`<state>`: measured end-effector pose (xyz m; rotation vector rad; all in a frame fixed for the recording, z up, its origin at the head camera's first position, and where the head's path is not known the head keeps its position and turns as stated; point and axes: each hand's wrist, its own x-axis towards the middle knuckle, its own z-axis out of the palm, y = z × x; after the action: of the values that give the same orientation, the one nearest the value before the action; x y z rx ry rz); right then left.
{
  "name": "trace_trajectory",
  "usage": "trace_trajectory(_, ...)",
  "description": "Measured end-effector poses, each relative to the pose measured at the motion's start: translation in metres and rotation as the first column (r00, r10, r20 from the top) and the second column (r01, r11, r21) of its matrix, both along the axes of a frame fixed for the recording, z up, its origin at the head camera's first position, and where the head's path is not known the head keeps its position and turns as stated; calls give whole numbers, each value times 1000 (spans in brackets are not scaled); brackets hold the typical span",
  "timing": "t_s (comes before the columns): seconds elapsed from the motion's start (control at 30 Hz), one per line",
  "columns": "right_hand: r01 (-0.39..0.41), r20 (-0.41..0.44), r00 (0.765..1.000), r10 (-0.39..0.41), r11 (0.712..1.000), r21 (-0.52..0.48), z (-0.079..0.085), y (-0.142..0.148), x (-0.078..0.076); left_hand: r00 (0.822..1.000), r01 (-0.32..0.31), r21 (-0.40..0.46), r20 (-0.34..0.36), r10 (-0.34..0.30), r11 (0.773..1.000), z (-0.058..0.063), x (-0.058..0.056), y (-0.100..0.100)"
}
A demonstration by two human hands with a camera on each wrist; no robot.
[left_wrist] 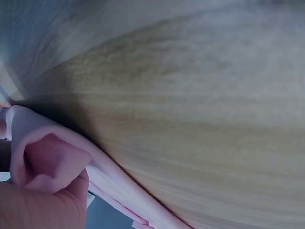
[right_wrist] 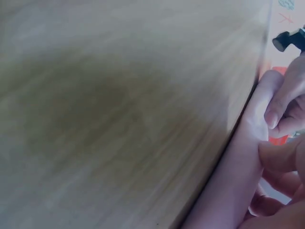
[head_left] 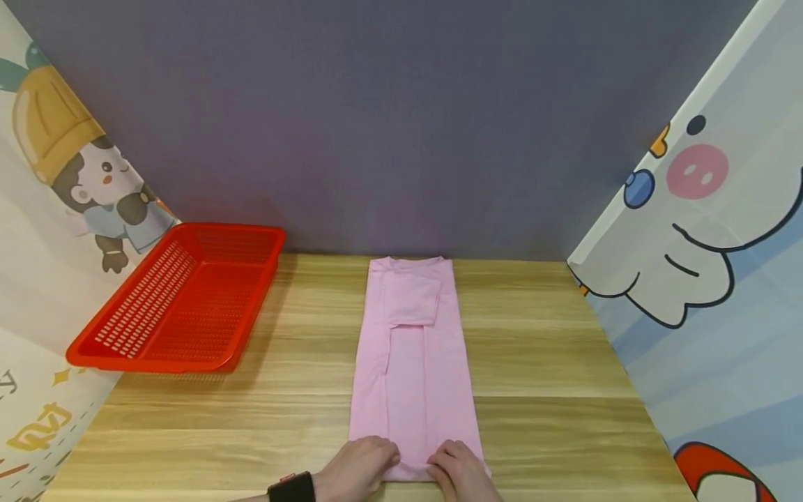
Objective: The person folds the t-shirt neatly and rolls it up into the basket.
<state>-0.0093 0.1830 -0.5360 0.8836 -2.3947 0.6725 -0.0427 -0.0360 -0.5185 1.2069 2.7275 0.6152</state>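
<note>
Head view has the folded pink garment (head_left: 406,390) running up from bottom centre, near edge right at the fingers. Left hand (head_left: 359,468) and right hand (head_left: 464,473) are both curled in, pinching that edge. Writing-wise, I get a dark "y" (head_left: 8,382) at far left, plus yellow lettering (head_left: 40,427) at lower left I can't read. Red basket (head_left: 219,300) sits mid-left, well apart from the garment; gray panel (head_left: 401,125) fills the top.

Head view: 1 pink cloth (head_left: 409,376), 6 o'clock; 1 left hand (head_left: 357,467) + 1 right hand (head_left: 463,470), 2 hands total, 6 o'clock; 1 black wristband (head_left: 292,487), 7 o'clock; 1 red basket (head_left: 219,296), 9 o'clock; 1 desk (head_left: 546,425).
</note>
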Motion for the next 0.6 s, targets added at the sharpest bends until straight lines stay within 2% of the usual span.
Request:
trace_trajectory(0.1, 16, 43, 999, -14, 999, -42, -1, -1, -1, 1000, -1, -10, 14, 1, 1000, 1, 0, 0)
trace_trajectory(0.27, -6, 188, 982, 11, 1000, -26, 0, 2, -3, 998, 40, -40, -38, -42, 998, -3, 1, -2)
trace_trajectory(0.33, -24, 272, 962, 29, 999, -21, 2, 4, -4, 995, 69, -40, -65, -71, 997, -5, 0, -4)
trace_trajectory(0.43, -31, 422, 906, 38, 999, -24, 5, 6, -5, 985, 124, -34, -116, -128, 992, -7, -1, -5)
trace_trajectory(0.5, -22, 505, 863, 28, 1000, -19, 7, 6, -6, 964, 167, -57, -201, -175, 984, -9, -2, -6)
trace_trajectory(0.53, -16, 539, 842, 24, 1000, -18, 8, 6, -6, 944, 188, -70, -262, -200, 980, -9, -3, -7)
trace_trajectory(0.57, -10, 571, 821, 18, 1000, -17, 8, 6, -7, 918, 202, -87, -331, -219, 976, -10, -3, -7)
trace_trajectory(0.6, -6, 594, 804, 14, 1000, -15, 9, 6, -7, 884, 213, -101, -404, -235, 972, -10, -3, -7)
